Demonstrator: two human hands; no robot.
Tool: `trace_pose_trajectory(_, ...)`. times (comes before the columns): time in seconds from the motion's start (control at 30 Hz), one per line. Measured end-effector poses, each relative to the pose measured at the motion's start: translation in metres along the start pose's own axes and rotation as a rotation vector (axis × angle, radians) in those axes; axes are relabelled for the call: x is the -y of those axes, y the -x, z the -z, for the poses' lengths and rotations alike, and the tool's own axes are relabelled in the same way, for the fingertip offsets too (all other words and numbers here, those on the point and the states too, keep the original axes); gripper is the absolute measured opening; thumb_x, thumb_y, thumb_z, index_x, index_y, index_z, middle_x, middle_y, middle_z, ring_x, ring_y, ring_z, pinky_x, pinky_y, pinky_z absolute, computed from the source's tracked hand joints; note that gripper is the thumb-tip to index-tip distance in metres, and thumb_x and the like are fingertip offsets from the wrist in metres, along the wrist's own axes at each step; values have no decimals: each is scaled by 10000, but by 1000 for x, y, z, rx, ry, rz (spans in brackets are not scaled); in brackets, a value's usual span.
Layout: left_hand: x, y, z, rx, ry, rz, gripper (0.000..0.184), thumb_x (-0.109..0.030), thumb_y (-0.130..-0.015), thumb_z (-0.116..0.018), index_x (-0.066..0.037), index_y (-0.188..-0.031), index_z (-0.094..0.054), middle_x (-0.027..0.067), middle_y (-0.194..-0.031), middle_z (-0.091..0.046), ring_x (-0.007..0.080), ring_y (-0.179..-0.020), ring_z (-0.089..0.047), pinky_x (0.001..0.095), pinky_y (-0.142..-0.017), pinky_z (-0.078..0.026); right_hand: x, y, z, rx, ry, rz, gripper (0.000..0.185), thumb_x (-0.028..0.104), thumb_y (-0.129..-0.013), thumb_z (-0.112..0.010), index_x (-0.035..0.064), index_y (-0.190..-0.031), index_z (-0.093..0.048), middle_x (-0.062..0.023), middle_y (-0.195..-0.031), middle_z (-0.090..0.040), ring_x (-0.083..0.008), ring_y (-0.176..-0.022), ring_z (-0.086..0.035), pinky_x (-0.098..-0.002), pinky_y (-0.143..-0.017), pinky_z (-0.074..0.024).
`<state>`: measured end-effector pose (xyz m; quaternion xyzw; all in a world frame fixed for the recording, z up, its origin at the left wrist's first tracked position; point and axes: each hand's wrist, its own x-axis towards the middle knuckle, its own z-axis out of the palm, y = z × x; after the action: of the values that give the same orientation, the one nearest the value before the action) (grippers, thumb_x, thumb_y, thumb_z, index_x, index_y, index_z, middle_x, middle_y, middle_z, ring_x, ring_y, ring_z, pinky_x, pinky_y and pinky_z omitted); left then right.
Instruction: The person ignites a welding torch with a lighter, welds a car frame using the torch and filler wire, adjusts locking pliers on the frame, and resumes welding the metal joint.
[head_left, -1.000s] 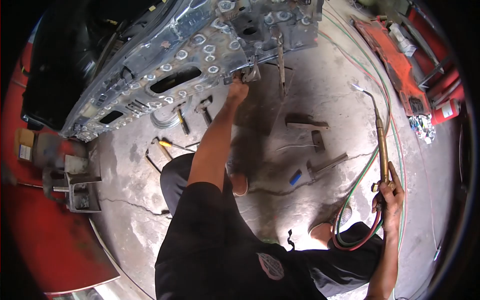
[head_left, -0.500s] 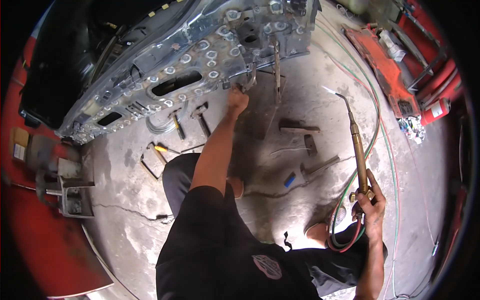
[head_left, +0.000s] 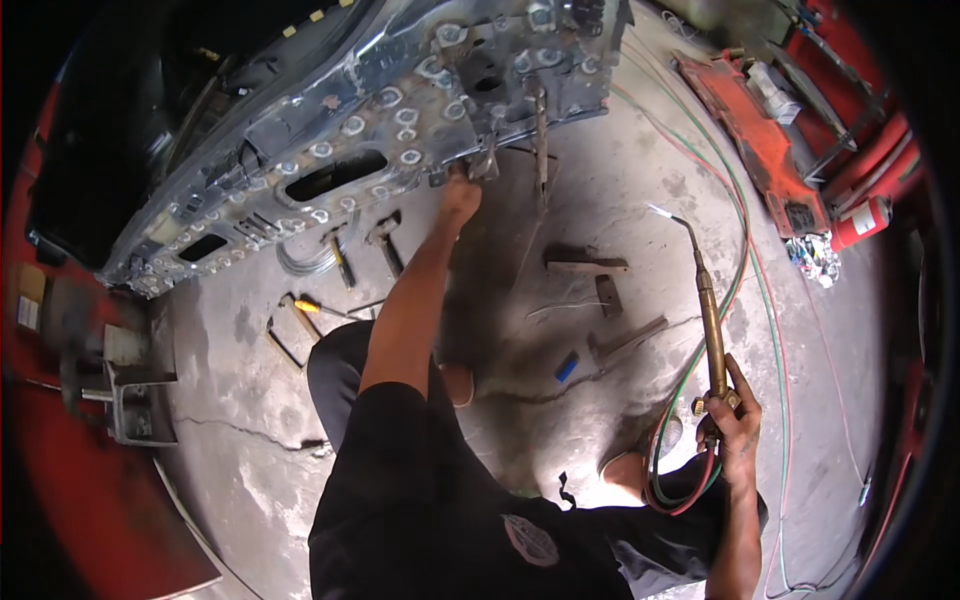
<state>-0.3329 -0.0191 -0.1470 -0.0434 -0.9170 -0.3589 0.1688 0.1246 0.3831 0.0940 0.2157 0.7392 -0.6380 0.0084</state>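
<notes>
Right hand point(head_left: 735, 420): moved inward with torch point(head_left: 709, 325) | tip point(head_left: 684, 224), beyond that grip: nearer left hand point(head_left: 460, 200) than before

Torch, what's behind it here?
The concrete floor and a green hose, visible on both sides of the torch. Whatever lies directly behind the torch itself is covered.

The left arm point(head_left: 412, 305) is stretched forward, almost straight, and the left hand point(head_left: 461, 198) is partly hidden. The right forearm point(head_left: 738, 535) is held nearer the body; the right hand point(head_left: 738, 430) is curled, with one finger point(head_left: 741, 376) extended.
</notes>
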Motion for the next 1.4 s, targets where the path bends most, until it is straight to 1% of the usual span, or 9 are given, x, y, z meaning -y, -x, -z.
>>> trace_pose_trajectory(0.17,16,-18,-9,65,-166,-149,462,-176,-913,-516,41,-1320,-529,384,-1291,-602,539,-1176,-616,588,-998,-512,8,-9,-9,28,0,12,742,149,-926,-669,-44,-1586,-390,-59,-811,-607,-120,-517,-586,-260,-463,-481)
trace_pose_trajectory(0.27,-4,-11,0,56,-124,32,448,-211,-923,-518,43,-1292,-533,371,-1232,-641,548,-1131,-637,595,-994,-516,15,-10,-17,46,7,8,745,136,-910,-676,-49,-1578,-403,-58,-834,-620,-113,-547,-590,-255,-484,-486)
trace_pose_trajectory(0.5,1,-8,3,173,-44,233,532,-173,-931,-527,-26,-1442,-519,354,-1387,-572,553,-1277,-538,564,-1100,-445,16,-4,-16,57,20,-17,755,115,-888,-681,-43,-1576,-413,-53,-854,-643,-109,-576,-597,-258,-523,-500)
trace_pose_trajectory(0.8,20,-7,4,248,-151,103,507,-233,-984,-516,-17,-1442,-493,323,-1409,-566,553,-1275,-535,582,-1046,-466,5,-4,-7,21,-8,-27,748,131,-916,-671,-38,-1588,-388,-70,-843,-647,-122,-530,-597,-262,-485,-490)
trace_pose_trajectory(0.9,-5,5,21,175,-74,-10,493,-233,-978,-522,-24,-1424,-502,321,-1376,-585,555,-1242,-553,585,-1023,-482,0,-9,-5,21,-5,-18,759,153,-919,-683,-38,-1590,-385,-75,-844,-648,-126,-518,-595,-263,-472,-485)
trace_pose_trajectory(1.0,-20,9,29,134,26,64,503,-219,-970,-512,15,-1414,-493,346,-1353,-585,541,-1211,-586,579,-1013,-497,0,-15,-8,28,-6,-20,770,170,-917,-692,-37,-1591,-383,-77,-844,-649,-127,-517,-598,-265,-468,-488)
trace_pose_trajectory(1.23,21,9,1,26,-322,-28,476,-282,-938,-510,68,-1252,-586,319,-1027,-728,489,-938,-724,625,-946,-517,8,-19,-23,80,31,-30,778,193,-897,-696,-34,-1582,-405,-68,-848,-643,-123,-542,-608,-272,-482,-504)
trace_pose_trajectory(1.3,2,11,19,150,-355,34,507,-301,-958,-486,73,-1292,-555,325,-986,-734,496,-967,-720,630,-971,-494,8,-20,-26,90,39,-19,774,193,-892,-695,-32,-1578,-415,-66,-850,-642,-121,-551,-606,-269,-489,-503)
trace_pose_trajectory(1.4,-4,10,13,144,-258,112,456,-296,-966,-502,20,-1271,-620,330,-1140,-713,549,-1081,-670,581,-1049,-491,3,-21,-24,88,84,8,775,194,-887,-699,-29,-1576,-422,-63,-847,-638,-119,-560,-602,-266,-496,-500)
